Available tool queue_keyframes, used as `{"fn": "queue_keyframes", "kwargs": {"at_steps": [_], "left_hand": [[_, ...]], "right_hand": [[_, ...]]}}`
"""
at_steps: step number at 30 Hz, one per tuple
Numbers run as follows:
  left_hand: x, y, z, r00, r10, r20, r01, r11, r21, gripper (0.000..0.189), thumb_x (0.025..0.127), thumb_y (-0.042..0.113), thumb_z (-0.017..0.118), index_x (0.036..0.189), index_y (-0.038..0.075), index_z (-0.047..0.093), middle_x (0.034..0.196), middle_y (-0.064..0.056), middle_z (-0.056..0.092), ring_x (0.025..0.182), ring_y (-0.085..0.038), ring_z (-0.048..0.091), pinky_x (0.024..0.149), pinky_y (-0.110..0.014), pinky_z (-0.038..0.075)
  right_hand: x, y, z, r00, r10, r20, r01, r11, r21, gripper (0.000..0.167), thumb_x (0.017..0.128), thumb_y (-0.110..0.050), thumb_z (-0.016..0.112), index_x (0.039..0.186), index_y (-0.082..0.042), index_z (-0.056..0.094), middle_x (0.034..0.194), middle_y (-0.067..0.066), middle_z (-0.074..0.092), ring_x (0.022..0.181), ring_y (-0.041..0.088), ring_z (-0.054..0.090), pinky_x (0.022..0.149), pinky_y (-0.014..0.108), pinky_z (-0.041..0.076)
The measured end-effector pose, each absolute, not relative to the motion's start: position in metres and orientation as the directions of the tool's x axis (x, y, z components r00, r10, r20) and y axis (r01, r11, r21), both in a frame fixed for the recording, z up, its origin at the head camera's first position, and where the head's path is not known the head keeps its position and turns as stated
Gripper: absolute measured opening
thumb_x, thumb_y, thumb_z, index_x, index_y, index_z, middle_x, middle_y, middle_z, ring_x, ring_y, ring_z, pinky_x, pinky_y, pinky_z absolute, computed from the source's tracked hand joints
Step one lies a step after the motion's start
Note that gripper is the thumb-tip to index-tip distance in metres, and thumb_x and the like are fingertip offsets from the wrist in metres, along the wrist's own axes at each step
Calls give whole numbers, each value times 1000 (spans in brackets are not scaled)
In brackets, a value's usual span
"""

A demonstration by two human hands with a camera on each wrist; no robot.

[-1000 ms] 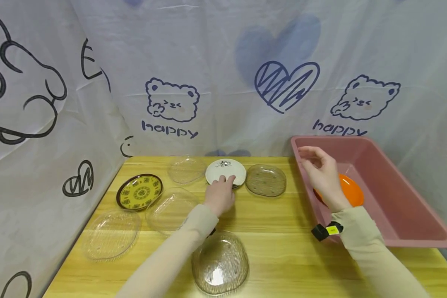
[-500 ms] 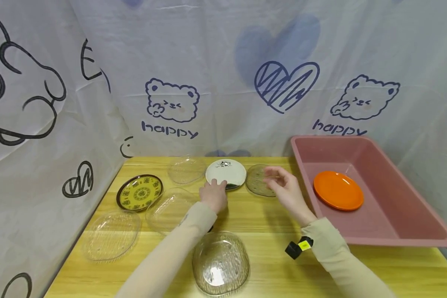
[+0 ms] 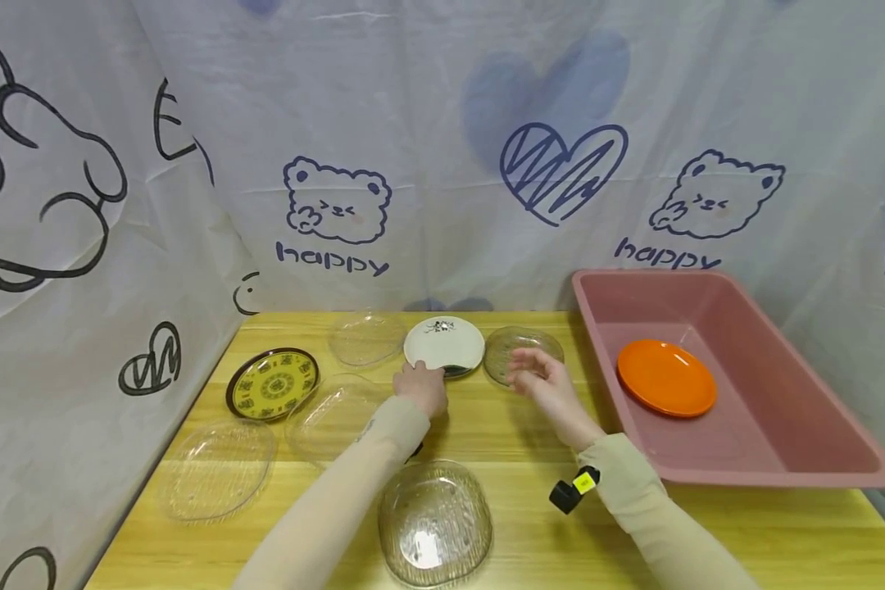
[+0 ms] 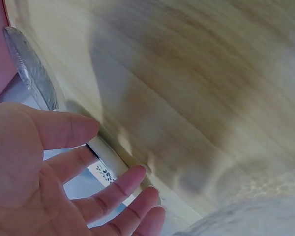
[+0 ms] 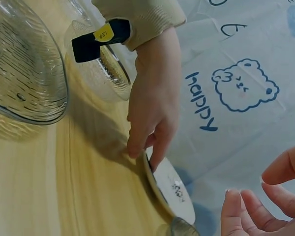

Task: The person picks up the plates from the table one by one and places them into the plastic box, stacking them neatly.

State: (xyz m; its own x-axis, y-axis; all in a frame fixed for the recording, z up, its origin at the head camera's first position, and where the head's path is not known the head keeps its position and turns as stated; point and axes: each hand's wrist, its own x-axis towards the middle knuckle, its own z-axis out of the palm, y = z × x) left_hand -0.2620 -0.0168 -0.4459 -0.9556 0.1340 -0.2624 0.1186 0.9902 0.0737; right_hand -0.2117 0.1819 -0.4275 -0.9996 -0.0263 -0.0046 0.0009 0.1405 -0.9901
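Observation:
A white plate [image 3: 442, 340] with a small dark floral print lies at the back middle of the table. My left hand [image 3: 423, 390] is at its front edge. In the left wrist view, the thumb and index finger pinch the plate's rim [image 4: 108, 155] while the other fingers spread beside it. From the right wrist view, the index finger of that hand lies over the plate [image 5: 173, 189]. Holding nothing, my right hand [image 3: 549, 393] hovers in front of a brownish clear plate [image 3: 501, 356], its fingers loosely bent.
At right, a pink tub [image 3: 774, 393] holds an orange plate [image 3: 667, 378]. A yellow patterned plate [image 3: 274, 383] lies left, among several clear plates. A smoky clear plate [image 3: 435, 524] lies nearest the front. A printed cloth [image 3: 442, 164] hangs behind the table.
My right hand has moved left, out from above the tub, to near the brownish clear plate. My left hand has drawn back slightly from the white plate's top to its front rim.

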Motion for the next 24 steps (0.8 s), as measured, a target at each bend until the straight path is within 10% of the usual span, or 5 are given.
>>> {"fn": "queue_keyframes", "kwargs": {"at_steps": [24], "left_hand": [[-258, -43, -427, -943, 187, -276, 145, 976, 165, 16, 93, 13, 59, 100, 6, 72, 119, -20, 69, 112, -36, 56, 98, -48, 50]], "right_hand": [[-216, 184, -444, -991, -36, -133, 132, 29, -991, 41, 95, 5, 50, 136, 10, 49, 121, 21, 59, 93, 14, 66, 84, 21, 58]]}}
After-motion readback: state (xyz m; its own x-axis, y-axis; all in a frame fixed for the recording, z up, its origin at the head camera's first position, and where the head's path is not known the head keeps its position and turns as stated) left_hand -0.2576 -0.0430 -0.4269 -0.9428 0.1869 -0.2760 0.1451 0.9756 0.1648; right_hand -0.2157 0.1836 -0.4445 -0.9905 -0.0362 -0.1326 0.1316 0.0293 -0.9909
